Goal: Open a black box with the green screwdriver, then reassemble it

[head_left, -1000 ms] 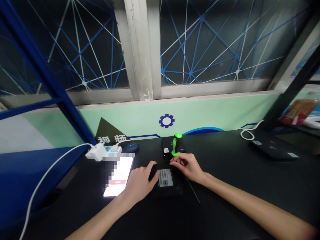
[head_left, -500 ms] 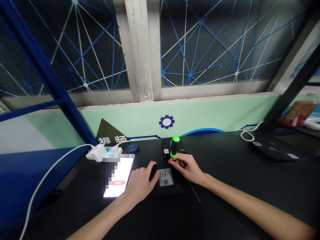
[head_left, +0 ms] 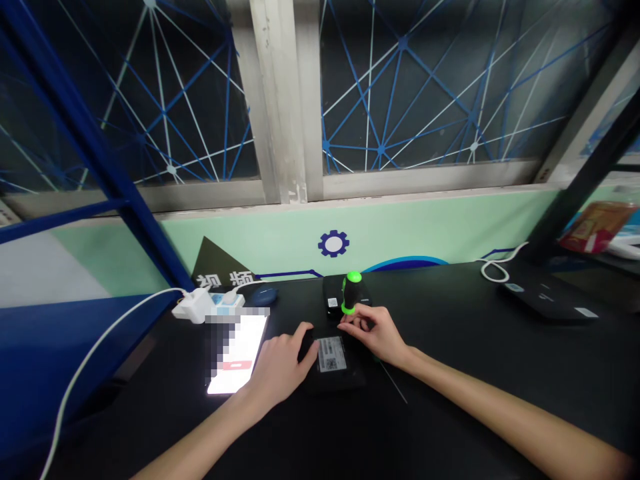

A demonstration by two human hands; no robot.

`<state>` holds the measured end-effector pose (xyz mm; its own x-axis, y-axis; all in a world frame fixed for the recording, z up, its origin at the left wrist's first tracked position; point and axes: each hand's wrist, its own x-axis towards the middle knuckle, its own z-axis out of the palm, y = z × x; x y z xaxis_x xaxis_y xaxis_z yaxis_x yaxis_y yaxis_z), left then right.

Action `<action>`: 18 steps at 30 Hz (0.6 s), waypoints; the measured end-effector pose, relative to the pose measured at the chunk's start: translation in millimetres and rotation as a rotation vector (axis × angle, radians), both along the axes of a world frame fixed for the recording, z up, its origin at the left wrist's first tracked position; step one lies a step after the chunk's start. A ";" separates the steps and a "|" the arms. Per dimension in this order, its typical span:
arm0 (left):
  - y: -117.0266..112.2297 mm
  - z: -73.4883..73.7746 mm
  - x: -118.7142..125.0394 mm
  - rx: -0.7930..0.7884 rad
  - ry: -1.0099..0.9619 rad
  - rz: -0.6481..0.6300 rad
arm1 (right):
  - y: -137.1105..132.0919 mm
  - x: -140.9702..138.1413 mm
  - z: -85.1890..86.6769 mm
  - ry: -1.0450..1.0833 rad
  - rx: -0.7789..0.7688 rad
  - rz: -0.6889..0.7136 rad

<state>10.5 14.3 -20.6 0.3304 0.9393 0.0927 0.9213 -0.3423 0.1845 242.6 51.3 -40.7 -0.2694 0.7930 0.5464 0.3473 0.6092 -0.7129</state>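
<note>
My right hand (head_left: 381, 335) is closed around the lower end of a screwdriver (head_left: 353, 292) with a black and bright green handle. The screwdriver stands nearly upright at the far right corner of a flat black device (head_left: 345, 380) with a white printed label; its tip is hidden by my fingers. My left hand (head_left: 285, 357) rests with fingers apart on the device's left side, thumb beside the label. A thin metal rod (head_left: 394, 383) pokes out from beneath my right wrist, with a bit of green at its upper end.
Behind the screwdriver sits another black box (head_left: 331, 291). A lit tablet or phone (head_left: 240, 360) lies left of my left hand, near a dark blue mouse (head_left: 264, 297) and a white power strip (head_left: 227, 305) with plug and cables. A flat black unit (head_left: 547, 300) lies at the right.
The screwdriver handle has tipped slightly to the right, and my right fingers have shifted a little around it. The thin rod has moved slightly to the right. My left hand stays put.
</note>
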 end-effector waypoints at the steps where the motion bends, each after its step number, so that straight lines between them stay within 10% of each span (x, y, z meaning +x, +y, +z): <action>1: 0.1 0.0 0.1 -0.006 0.006 0.004 | -0.2 0.2 0.3 -0.007 0.004 0.000; 18: 0.2 -0.6 -1.0 0.009 -0.011 -0.019 | -2.8 1.4 3.0 -0.018 -0.006 0.032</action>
